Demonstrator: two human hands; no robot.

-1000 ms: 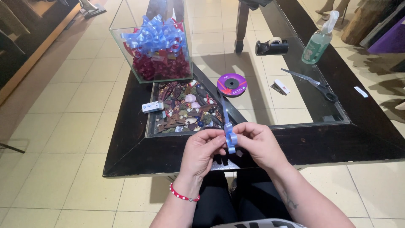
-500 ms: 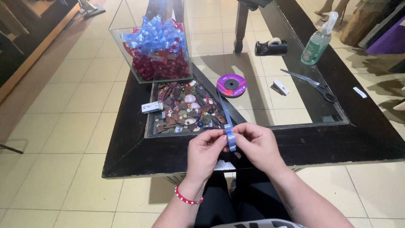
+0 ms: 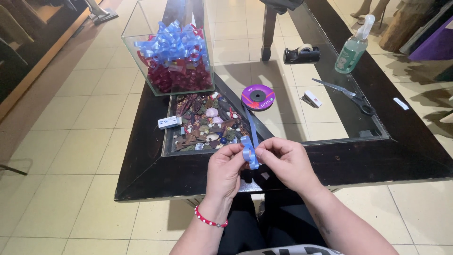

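over the near edge of a dark-framed glass table (image 3: 401,156) standing on pale floor tiles (image 3: 71,141), the left hand (image 3: 226,167) and right hand (image 3: 288,160) are pinching a looped blue ribbon (image 3: 248,153) together, its strand running far toward a purple spool (image 3: 258,97).

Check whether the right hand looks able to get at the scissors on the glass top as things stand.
Probably yes: the scissors lie in the open on the right hand's own side, with nothing between. But that hand and the left hand are both pinching the blue ribbon.
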